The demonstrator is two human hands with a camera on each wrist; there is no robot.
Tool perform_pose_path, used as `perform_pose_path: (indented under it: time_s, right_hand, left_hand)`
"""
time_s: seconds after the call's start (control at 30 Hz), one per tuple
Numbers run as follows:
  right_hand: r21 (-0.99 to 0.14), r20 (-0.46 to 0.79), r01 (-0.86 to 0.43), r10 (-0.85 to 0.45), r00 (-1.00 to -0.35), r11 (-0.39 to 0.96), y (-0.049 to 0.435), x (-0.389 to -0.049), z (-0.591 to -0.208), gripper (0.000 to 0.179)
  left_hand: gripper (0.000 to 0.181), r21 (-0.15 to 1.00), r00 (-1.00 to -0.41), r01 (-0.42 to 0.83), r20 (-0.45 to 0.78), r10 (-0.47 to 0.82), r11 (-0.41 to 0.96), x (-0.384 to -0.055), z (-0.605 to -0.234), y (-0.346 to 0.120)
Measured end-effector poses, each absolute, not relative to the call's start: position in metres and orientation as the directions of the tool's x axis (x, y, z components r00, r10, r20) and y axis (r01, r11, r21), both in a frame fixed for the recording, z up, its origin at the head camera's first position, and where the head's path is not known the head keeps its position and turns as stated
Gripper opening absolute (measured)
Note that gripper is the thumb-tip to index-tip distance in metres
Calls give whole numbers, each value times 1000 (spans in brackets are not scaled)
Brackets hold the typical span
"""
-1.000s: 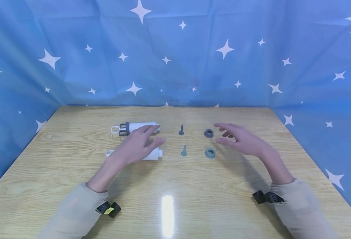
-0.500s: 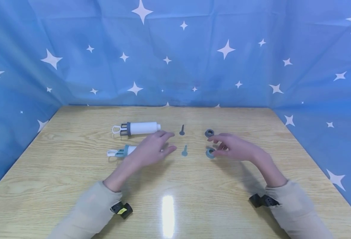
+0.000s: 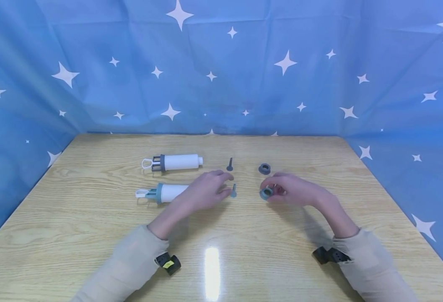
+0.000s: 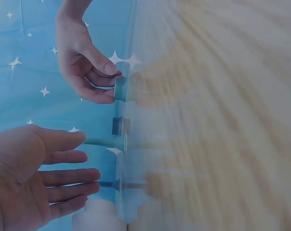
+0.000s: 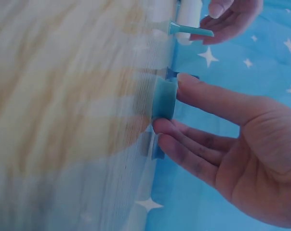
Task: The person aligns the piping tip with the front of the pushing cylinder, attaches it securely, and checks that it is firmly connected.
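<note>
My right hand (image 3: pixel 294 191) pinches a teal flared ring (image 5: pixel 165 100) standing on the table, thumb on one side and fingertips on the other. Just beyond it lies a matching dark grey ring (image 3: pixel 261 170). My left hand (image 3: pixel 208 191) has its fingers extended, the thumb and fingertips close beside a small teal stem with a flared base (image 3: pixel 234 194). That stem stands upright in the left wrist view, near the thumb tip. A dark grey stem (image 3: pixel 229 167) of the same shape stands farther back. My left hand partly covers a white cylinder with a teal end (image 3: pixel 171 193).
Behind the left hand lies another white cylinder (image 3: pixel 181 162) with a dark grey end and a white loop handle. The wooden table (image 3: pixel 93 235) meets a blue star-patterned curtain (image 3: pixel 221 92) at the back and sides. Light glares off the tabletop near the front.
My left hand has moved right from over the white cylinders to the teal stem. My right hand has come left and down, its fingers closing on the teal ring.
</note>
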State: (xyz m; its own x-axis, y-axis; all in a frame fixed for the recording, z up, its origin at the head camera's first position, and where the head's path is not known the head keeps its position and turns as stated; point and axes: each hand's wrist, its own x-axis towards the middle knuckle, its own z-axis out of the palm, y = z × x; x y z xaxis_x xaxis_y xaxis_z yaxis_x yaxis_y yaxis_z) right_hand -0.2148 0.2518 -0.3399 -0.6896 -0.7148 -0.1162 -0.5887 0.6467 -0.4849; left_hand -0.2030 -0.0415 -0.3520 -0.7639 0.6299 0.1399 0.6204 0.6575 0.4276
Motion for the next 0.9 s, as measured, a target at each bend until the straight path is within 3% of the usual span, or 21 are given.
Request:
perform_pose_path:
  time_s: [0.47, 0.7, 0.9]
  right_hand:
    - [-501, -151, -564, -708, -690, 656, 250, -215, -337, 19]
    - [-499, -173, -532, -680, -713, 684, 249, -214, -337, 15]
    - [-466, -56, -590, -687, -724, 659, 250, -215, -336, 15]
  left_hand:
    - [22, 510, -782, 549, 35, 622, 662, -213, -353, -25]
    - [11, 531, -782, 545, 43, 622, 649, -214, -355, -26]
    - [12, 537, -783, 552, 70, 618, 638, -212, -352, -26]
